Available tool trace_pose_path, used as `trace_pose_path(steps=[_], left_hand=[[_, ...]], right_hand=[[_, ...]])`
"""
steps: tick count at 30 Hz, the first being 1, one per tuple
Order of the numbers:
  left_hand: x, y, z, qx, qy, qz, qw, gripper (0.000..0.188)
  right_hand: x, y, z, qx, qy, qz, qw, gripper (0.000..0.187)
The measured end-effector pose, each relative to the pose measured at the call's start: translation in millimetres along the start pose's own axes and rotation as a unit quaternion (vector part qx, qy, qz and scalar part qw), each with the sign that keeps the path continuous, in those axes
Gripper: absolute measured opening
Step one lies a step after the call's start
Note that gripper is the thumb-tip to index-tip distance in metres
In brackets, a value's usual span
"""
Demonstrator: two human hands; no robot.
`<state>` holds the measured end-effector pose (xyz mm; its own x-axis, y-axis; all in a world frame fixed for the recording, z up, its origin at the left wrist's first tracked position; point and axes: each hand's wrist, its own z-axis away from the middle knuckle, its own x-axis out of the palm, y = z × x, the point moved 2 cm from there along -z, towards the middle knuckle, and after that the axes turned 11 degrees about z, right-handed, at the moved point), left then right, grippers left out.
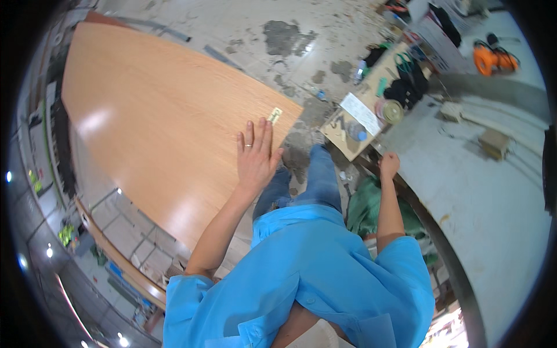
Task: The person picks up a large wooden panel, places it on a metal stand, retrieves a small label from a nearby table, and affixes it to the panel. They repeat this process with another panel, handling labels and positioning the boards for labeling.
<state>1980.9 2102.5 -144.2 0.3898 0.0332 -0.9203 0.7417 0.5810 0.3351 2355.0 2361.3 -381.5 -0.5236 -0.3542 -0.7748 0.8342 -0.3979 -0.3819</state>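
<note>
Left hand [256,158] lies flat, fingers slightly spread, on glossy tan wood-grain panel [168,110] | right hand [389,165] curls (contents hidden) | full-palm contact likely steadies best

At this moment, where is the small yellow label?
In the head view, the label is on the wooden board, near its right-hand corner, just beside the left hand.

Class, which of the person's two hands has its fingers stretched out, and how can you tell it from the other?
The left hand: ringed, fingers extended over the wood-grain panel. The right hand is curled.
</note>
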Motion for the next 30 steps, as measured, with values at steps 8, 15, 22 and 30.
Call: trace_pose_path(steps=[8,15,22,30], left_hand=[[-9.4,11.1,-32.4,0.001,0.059,-0.008,0.998,0.06],[-16.5,11.5,0.5,-0.029,0.06,-0.014,0.998,0.056],[5.9,-2.5,-12.5,-0.013,0.134,0.035,0.99,0.055],[29.2,-42.6,142.0,-0.078,0.158,0.068,0.982,0.063]], right_hand=[[-0.7,27.7,-36.7,0.069,-0.082,0.04,0.993,0.023],[-6.3,36.4,-6.1,0.057,-0.245,0.066,0.966,0.016],[23.2,14.2,87.8,0.0,-0.34,0.074,0.937,0.021],[35.3,-31.4,184.4,-0.292,-0.312,0.297,0.854,0.039]])
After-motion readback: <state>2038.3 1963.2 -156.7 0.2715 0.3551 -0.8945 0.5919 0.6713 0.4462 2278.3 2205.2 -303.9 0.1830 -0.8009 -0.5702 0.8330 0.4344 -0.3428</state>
